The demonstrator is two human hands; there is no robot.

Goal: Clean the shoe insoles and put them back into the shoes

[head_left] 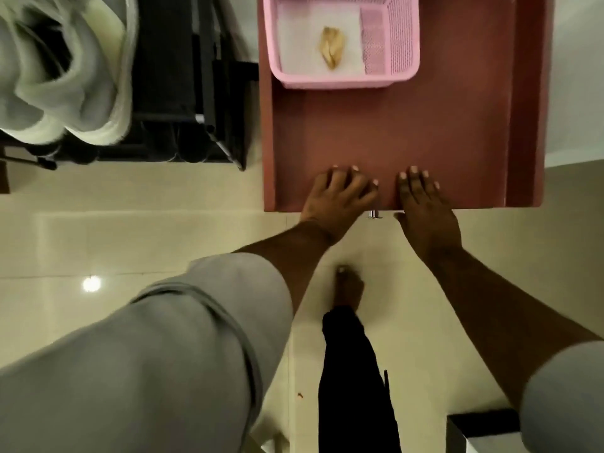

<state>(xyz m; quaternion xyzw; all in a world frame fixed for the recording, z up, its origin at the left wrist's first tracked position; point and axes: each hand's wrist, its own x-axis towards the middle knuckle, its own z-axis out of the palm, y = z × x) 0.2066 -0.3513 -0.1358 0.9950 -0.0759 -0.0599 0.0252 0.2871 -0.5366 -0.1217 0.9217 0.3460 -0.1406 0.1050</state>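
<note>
- Head view, the only one: no brand, label or writing readable anywhere.
- Two hands, both laid palm down on the near edge of one reddish-brown cabinet top.
- Left hand: fingers spread and lightly bent, tips pressing the wood, gripping nothing.
- Right hand: fingers straight and close together, flat on the wood, gripping nothing; thumb down over the front edge.
- Just apart from each other, a narrow strip of bare wood between them.
- One small metal knob on the front edge, below the gap between the hands, just beside the left hand's little-finger side.
- One pink plastic basket well beyond the fingertips of both hands, at the far end of the same top, with perforated walls.
- Inside the basket, one pale yellowish crumpled thing on a white lining; what it is cannot be told.
- Insoles and shoes, the task's own things: not to be made out in this view.
- Two grey sleeves, pushed up the forearms; left sleeve large in the near corner, right sleeve at the frame's edge.
- One bare foot on the pale tiled floor, below and between the wrists, with one dark trouser leg behind it.
- One dark metal rack far out past the left hand, with blurred pale cloth beyond it.
- One bright lamp reflection on the tiles, out to the left of the left forearm.
</note>
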